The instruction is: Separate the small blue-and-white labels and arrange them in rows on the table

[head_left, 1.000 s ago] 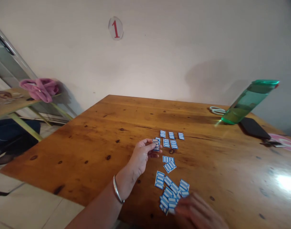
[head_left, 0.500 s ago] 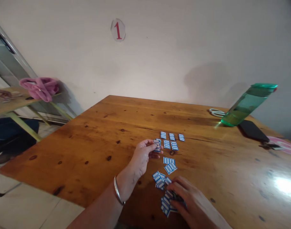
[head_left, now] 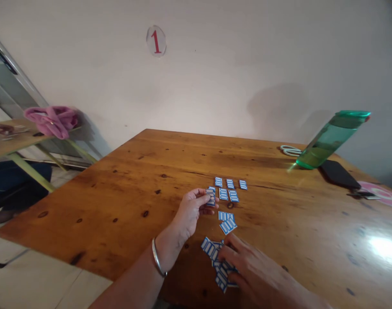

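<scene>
Blue-and-white cards (head_left: 210, 198) are pinched between thumb and fingers of our left hand (head_left: 190, 210), with rows of others (head_left: 223, 194) just beyond and right of its fingertips, and a loose pile (head_left: 209, 248) lies under our right hand (head_left: 247, 262), whose bent fingers seem to touch it, though we cannot tell whether they grip any. We judge these cards light, thin and fairly stiff, apt to slide over one another and crease if squeezed hard; opposite edges seem the best hold, especially on those jutting out left of our right hand.

Cards (head_left: 227, 225) on table (head_left: 134, 180), bottle (head_left: 333, 139) behind them to the right, wall (head_left: 215, 86) beyond
</scene>
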A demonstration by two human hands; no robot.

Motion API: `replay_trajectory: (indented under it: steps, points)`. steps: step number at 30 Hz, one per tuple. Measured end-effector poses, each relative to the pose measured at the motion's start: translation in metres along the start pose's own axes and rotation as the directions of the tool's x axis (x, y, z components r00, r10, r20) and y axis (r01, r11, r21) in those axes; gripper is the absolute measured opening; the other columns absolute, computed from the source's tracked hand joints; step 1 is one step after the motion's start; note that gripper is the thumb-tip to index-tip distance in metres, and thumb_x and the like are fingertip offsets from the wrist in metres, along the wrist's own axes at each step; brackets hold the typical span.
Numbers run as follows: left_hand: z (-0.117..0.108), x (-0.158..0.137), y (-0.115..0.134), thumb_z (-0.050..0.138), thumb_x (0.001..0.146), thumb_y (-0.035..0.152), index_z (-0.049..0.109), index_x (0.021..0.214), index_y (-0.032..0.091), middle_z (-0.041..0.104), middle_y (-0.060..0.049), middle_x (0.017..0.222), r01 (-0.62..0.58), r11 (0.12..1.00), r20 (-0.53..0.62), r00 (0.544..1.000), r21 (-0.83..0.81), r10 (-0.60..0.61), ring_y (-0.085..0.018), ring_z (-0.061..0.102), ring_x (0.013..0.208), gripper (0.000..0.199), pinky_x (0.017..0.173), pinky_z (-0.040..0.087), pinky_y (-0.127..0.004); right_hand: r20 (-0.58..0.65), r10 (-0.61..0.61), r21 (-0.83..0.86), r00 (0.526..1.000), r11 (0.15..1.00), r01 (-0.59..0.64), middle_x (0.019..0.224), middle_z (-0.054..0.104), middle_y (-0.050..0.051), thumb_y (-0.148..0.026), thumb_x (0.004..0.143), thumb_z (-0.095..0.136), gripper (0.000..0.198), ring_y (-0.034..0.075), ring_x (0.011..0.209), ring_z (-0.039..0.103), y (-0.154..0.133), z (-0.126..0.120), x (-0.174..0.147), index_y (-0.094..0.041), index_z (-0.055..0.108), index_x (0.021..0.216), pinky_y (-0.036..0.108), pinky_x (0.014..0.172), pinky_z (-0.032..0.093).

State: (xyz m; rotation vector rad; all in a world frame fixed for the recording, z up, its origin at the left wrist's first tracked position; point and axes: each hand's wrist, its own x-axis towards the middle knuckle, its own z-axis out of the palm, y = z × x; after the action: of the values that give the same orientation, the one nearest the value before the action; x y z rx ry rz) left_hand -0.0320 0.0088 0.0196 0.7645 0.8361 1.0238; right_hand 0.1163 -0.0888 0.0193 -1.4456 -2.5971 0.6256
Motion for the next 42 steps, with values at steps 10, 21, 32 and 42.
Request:
replay_trajectory:
  steps: [10,21,32,42]
  points:
    - [0.002,-0.002,0.0,0.062,0.068,0.013,0.053,0.07,0.014,0.068,-0.006,0.07,0.016,1.0,0.025,1.0,0.01,-0.016,-0.013,0.062,0.057,0.01,0.052,0.046,-0.021,0.048,0.095,0.094,0.994,0.991,-0.099,0.086,0.058,0.006,-0.005,0.072,0.048,0.015,0.016,0.071,0.054,0.004,-0.005,-0.004,-0.017,0.054,0.079,0.026,0.062,0.043]
    - [0.004,-0.003,0.001,0.067,0.065,0.017,0.053,0.07,0.015,0.068,-0.005,0.068,0.031,1.0,0.04,0.999,-0.003,-0.03,-0.013,0.062,0.057,0.015,0.052,0.046,-0.022,-0.018,0.045,0.213,0.999,0.976,-0.04,0.084,0.06,0.002,-0.005,0.075,0.043,0.019,0.015,0.073,0.054,0.015,-0.002,-0.012,-0.02,0.054,0.078,0.024,0.063,0.04]
    - [0.003,-0.003,0.0,0.064,0.068,0.016,0.055,0.071,0.014,0.068,-0.005,0.07,0.011,1.0,0.057,0.998,0.008,-0.012,-0.013,0.062,0.059,0.01,0.052,0.046,-0.021,0.036,0.118,0.136,0.992,0.983,-0.122,0.082,0.058,0.003,-0.002,0.063,0.049,0.02,0.016,0.071,0.052,0.003,-0.003,-0.003,-0.018,0.052,0.074,0.024,0.061,0.038]
    - [0.005,-0.004,0.002,0.065,0.066,0.017,0.054,0.071,0.014,0.068,-0.005,0.069,0.021,1.0,0.05,0.999,0.017,-0.022,-0.013,0.062,0.058,0.013,0.052,0.046,-0.022,-0.121,0.247,0.467,0.961,0.869,-0.165,0.065,0.058,-0.003,-0.019,0.08,0.047,0.013,0.011,0.059,0.05,0.028,-0.001,-0.008,-0.019,0.054,0.068,0.021,0.054,0.036]
